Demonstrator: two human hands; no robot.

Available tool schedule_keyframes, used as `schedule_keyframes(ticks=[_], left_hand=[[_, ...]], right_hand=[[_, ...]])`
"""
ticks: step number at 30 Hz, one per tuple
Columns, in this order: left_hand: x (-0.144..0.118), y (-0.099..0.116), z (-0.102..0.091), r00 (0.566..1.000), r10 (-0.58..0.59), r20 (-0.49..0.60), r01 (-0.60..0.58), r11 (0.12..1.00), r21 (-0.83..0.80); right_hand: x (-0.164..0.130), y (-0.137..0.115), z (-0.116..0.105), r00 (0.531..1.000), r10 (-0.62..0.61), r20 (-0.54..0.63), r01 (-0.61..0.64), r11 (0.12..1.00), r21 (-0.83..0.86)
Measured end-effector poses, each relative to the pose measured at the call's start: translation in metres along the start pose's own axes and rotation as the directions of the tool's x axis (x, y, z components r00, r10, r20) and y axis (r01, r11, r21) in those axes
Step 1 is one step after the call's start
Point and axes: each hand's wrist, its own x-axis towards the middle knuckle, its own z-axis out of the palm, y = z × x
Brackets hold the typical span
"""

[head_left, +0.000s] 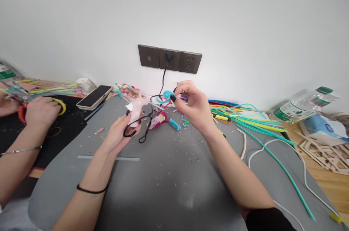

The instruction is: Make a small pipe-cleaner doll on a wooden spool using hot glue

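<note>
Gluing in hand: left hand (120,132) gripping the pink glue gun (137,109), right hand (192,105) pinching a curled blue pipe cleaner (165,96) near the nozzle, likely needing a steady squeeze.

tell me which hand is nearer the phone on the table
Left. The left hand, gripping the pink glue gun, sits just right of the phone; the right hand is farther right, pinching a blue pipe cleaner.

Bare grey mat (174,187) lies open below; craft strips (245,118) crowd the right.
</note>
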Motion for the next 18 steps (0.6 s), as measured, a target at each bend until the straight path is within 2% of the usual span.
schedule_keyframes(ticks=[3,6,7,8,10,11,13,15,16,18], left_hand=[[0.005,0.01,-0.01,0.977,0.14,-0.158,-0.14,0.99,0.01],[0.005,0.029,-0.018,0.909,0.278,-0.311,-0.29,0.957,0.006],[0.004,0.036,-0.02,0.894,0.304,-0.328,-0.329,0.944,-0.023],[0.002,0.042,-0.022,0.897,0.307,-0.317,-0.349,0.933,-0.084],[-0.002,0.052,-0.028,0.975,0.196,-0.109,-0.219,0.934,-0.281],[-0.004,0.054,-0.033,0.987,0.158,-0.024,-0.156,0.912,-0.381],[-0.007,0.054,-0.044,0.984,0.177,0.036,-0.127,0.82,-0.558],[-0.008,0.051,-0.055,0.967,0.223,0.123,-0.096,0.767,-0.635],[-0.008,0.05,-0.059,0.958,0.235,0.162,-0.082,0.77,-0.633],[-0.008,0.05,-0.061,0.956,0.255,0.144,-0.128,0.804,-0.58]], right_hand=[[0.005,0.005,-0.01,0.985,0.169,-0.019,-0.167,0.982,0.086],[0.007,0.015,-0.015,0.953,0.303,-0.009,-0.295,0.935,0.199],[0.007,0.018,-0.016,0.946,0.326,-0.005,-0.315,0.919,0.237],[0.008,0.022,-0.016,0.939,0.343,0.003,-0.33,0.902,0.278],[0.009,0.026,-0.016,0.923,0.384,0.025,-0.365,0.854,0.371],[0.009,0.027,-0.016,0.91,0.412,0.041,-0.39,0.818,0.422],[0.01,0.027,-0.017,0.874,0.48,0.082,-0.448,0.728,0.519],[0.011,0.026,-0.017,0.836,0.532,0.132,-0.501,0.642,0.58],[0.011,0.026,-0.018,0.823,0.547,0.153,-0.519,0.613,0.596],[0.011,0.026,-0.018,0.804,0.564,0.185,-0.544,0.575,0.611]])
